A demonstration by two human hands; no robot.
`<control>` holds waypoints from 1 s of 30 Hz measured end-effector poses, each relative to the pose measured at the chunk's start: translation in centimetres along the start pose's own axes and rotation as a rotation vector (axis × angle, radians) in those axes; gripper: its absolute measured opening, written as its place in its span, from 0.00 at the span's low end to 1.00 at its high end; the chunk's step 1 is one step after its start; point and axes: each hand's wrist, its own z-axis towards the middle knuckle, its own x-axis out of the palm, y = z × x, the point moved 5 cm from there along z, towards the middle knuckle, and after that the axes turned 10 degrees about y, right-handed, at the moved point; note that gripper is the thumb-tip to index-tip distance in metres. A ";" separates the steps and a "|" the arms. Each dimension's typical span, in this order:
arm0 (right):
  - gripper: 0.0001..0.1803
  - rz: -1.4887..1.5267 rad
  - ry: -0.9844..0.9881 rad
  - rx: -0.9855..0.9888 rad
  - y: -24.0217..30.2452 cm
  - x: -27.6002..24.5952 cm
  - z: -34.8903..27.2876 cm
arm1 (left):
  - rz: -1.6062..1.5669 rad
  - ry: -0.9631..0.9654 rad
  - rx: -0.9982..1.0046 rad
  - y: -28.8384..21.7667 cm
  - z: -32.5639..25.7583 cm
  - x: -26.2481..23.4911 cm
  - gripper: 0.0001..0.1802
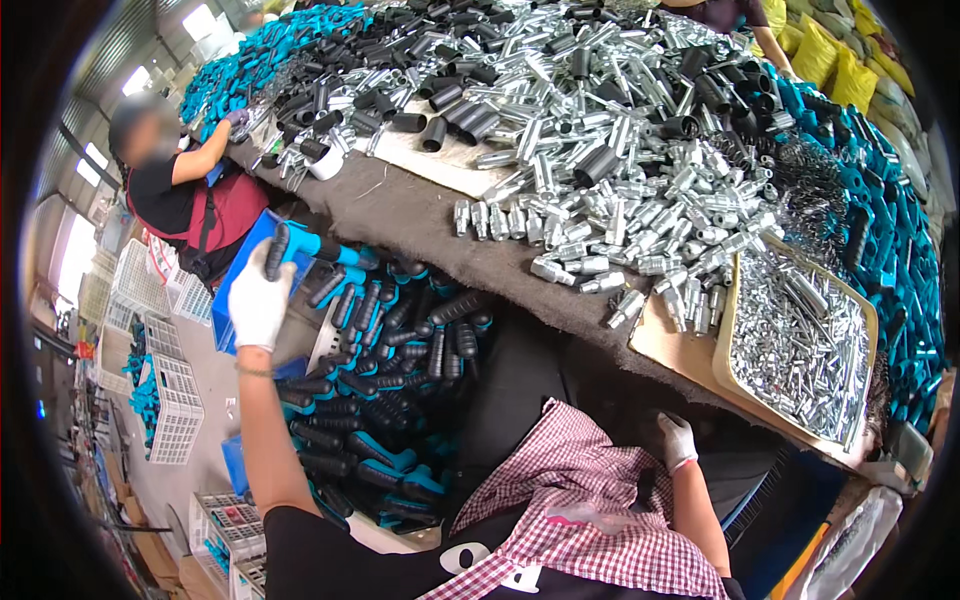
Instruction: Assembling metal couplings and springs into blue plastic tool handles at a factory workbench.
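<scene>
Black-and-teal handle point(296, 247) sits in your left hand point(258, 300), left of centre in the frame: your white-gloved fingers are clamped round its ribbed black grip, which points up, while the teal end sticks out to the right. You hold it above a heap of finished handles point(385, 400) of the same kind, black grips on teal bodies, piled in the lower middle-left of the frame below the table edge. A blue crate point(232, 300) shows just behind your hand, at the left side of the heap.

Your right hand point(677, 440), also in a white glove, is low in the lower right of centre, down by your lap and near the red-and-white checked cloth point(580, 500). It looks loosely closed, and you cannot tell from this view whether it holds anything.

Above both hands runs the grey felt-covered table point(400, 215), slanting from upper left to lower right. A shallow wooden tray point(735, 290) full of small shiny metal parts rests on its near right corner, right of centre. Spread across the upper middle of the frame is a wide heap of silver metal sleeves point(600, 150), with loose black rubber grips point(450, 110) mixed in toward the upper left. Teal parts point(890, 230) bank up along the right edge and again at the top left.

At the upper left another person point(185, 195), in a dark top and red apron, reaches a gloved hand onto the table. White plastic crates point(175, 400) stand on the floor at the left edge.
</scene>
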 end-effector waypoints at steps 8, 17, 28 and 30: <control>0.16 -0.019 -0.012 0.053 -0.4 -0.6 0.8 | 0.225 0.093 0.038 -1.2 0.8 4.4 0.31; 0.18 -0.190 -0.089 -0.024 3.2 1.7 -2.8 | 0.358 0.101 -0.015 2.2 3.0 12.3 0.25; 0.22 -0.648 0.078 -0.065 6.5 5.8 -3.8 | 0.340 0.309 -0.103 4.1 2.4 14.7 0.25; 0.21 -0.630 0.115 -0.107 7.9 5.4 -5.9 | 0.281 0.287 -0.072 -2.7 1.9 11.0 0.22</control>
